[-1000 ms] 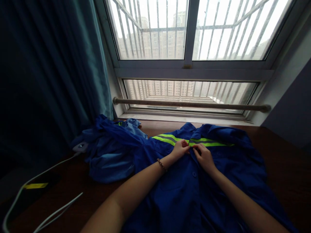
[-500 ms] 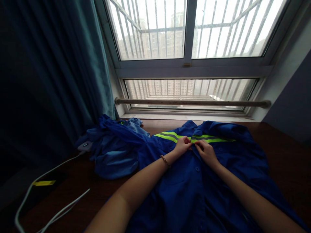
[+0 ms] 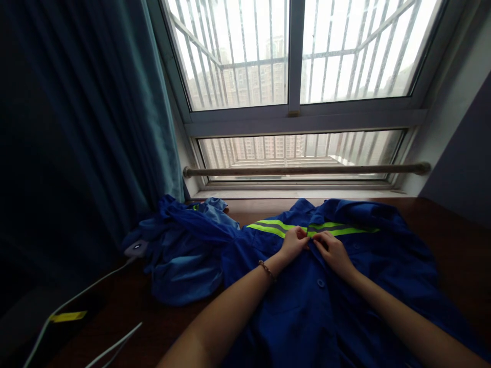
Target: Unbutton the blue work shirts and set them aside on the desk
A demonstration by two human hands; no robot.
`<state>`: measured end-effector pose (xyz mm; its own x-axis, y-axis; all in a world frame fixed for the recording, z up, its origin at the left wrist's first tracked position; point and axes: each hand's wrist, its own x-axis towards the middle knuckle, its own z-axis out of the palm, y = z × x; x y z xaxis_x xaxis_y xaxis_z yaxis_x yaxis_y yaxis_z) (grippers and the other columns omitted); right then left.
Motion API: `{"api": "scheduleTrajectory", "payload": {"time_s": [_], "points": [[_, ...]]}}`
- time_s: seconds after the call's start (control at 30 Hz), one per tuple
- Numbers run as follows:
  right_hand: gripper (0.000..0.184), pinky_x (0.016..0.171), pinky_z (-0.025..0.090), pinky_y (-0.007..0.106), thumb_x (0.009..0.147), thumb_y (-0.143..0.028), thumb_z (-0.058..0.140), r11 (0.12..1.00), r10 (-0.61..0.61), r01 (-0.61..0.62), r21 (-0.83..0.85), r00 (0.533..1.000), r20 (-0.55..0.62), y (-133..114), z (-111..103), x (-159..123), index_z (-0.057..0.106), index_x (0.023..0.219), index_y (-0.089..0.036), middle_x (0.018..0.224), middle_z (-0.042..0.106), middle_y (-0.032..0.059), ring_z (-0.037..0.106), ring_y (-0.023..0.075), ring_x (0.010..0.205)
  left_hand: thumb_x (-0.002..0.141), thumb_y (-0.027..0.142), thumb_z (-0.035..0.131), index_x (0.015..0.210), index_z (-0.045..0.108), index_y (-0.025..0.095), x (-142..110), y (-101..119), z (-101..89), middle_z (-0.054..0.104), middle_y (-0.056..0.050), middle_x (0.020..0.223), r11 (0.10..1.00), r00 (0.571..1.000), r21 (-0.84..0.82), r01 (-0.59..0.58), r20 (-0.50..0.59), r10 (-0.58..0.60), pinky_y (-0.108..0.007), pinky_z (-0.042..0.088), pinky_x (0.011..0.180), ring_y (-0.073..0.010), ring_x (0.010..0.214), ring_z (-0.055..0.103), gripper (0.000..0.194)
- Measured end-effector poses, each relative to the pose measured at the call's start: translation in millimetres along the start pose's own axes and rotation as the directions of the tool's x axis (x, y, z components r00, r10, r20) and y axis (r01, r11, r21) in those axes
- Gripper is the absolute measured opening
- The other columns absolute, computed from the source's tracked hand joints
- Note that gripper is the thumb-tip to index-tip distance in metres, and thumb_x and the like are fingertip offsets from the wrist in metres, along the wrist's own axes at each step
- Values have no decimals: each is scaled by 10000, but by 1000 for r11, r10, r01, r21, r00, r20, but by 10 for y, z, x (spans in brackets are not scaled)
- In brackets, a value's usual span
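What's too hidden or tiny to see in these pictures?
In the head view:
- Blue cloth garment with yellow-green stripes: lower end cut off by the bottom edge.
- Which part the bare left hand and bare right hand pinch: covered by those hands.
- Any marks on the flat yellow strip: too small, too dim.

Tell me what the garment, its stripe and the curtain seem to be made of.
Garment: woven cloth, perhaps a cotton blend, dull, softly creased.
Stripe: likely reflective tape, smooth-looking, bright yellow-green edging a grey band.
Curtain: smooth fabric, possibly polyester, with a satiny sheen along its folds.
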<state>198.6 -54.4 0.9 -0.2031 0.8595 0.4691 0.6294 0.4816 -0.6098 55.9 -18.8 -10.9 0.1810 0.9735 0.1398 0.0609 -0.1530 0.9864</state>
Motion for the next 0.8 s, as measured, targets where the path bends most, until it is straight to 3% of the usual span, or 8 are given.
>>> {"api": "scheduleTrajectory", "payload": {"time_s": [0.47, 0.6, 0.8], "points": [[159, 703, 409, 274, 799, -249, 413, 998, 55, -55, 1, 998, 18, 11, 9, 13, 559, 820, -189, 827, 549, 40, 532, 165, 761, 644, 127, 576, 667, 490, 144, 80, -69, 7, 541, 17, 570, 982, 1000, 191, -3, -10, 5, -205, 453, 457, -112, 526, 544, 91], [176, 714, 405, 274, 797, -284, 427, 996, 71, -72, 49, 997, 8, 55, 6, 23, 574, 810, -188, 819, 575, 41, 542, 173, 777, 653, 127, 575, 685, 502, 142, 77, -65, 23, 565, 6, 591, 983, 1000, 181, 14, -22, -10, -202, 450, 475, -115, 542, 556, 81], [221, 695, 398, 278, 765, -365, 473, 974, 213, -212, 78, 977, -4, 105, -18, 70, 597, 777, -182, 803, 627, 46, 568, 191, 762, 657, 114, 555, 726, 493, 152, 10, -14, 72, 571, 10, 603, 965, 994, 245, -89, -45, 103, -189, 421, 495, -108, 542, 561, 100]]}}
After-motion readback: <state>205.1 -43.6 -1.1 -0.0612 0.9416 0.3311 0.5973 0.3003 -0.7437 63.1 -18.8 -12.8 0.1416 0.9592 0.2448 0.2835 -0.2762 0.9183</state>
